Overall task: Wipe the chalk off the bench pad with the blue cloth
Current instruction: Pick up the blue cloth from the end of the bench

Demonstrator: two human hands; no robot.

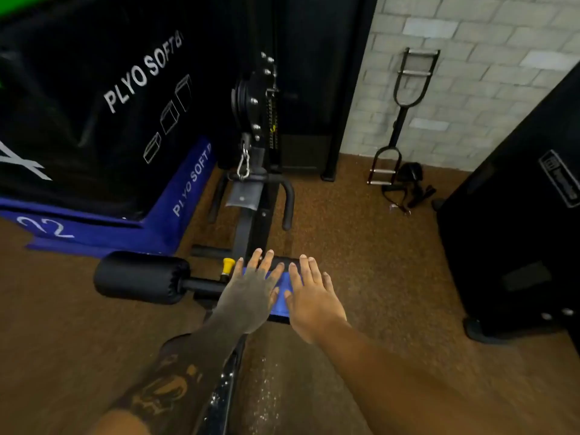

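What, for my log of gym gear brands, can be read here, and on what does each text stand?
"PLYO SOFT B", cut off after that: black box.
"PLYO SOFT", next letter unclear: side of the blue box.
"22": near face of the blue box.
Framed label on the black machine at right: too blurred to read.

Blue cloth (pixel 284 293), chalk-flecked bench pad (pixel 266 372)

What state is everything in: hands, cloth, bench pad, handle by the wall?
bench pad: chalk specks on its near part.
blue cloth: spread at the pad's far end, under both hands.
left hand: open, flat on the cloth.
right hand: open, flat on the cloth.
handle: leaning against the brick wall.
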